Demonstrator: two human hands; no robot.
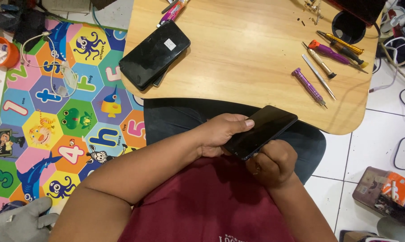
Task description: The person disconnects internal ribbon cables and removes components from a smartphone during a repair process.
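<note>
1. Mat (54, 112) with coloured hexagons lies on the floor at left, well apart from the hands.
2. Second phone (154, 54) rests on the table (238, 54), its corner over the left edge.
3. Left hand (220, 134) grips the phone (261, 131) by its long side, thumb on the glass, above the lap, just before the table edge.
4. Phone looks light, stiff, smooth and probably fragile; the side edges are the safest hold.
5. Right hand (273, 162) is closed under its lower end.
6. Screwdrivers (321, 67) lie at right; the table middle is free.
</note>
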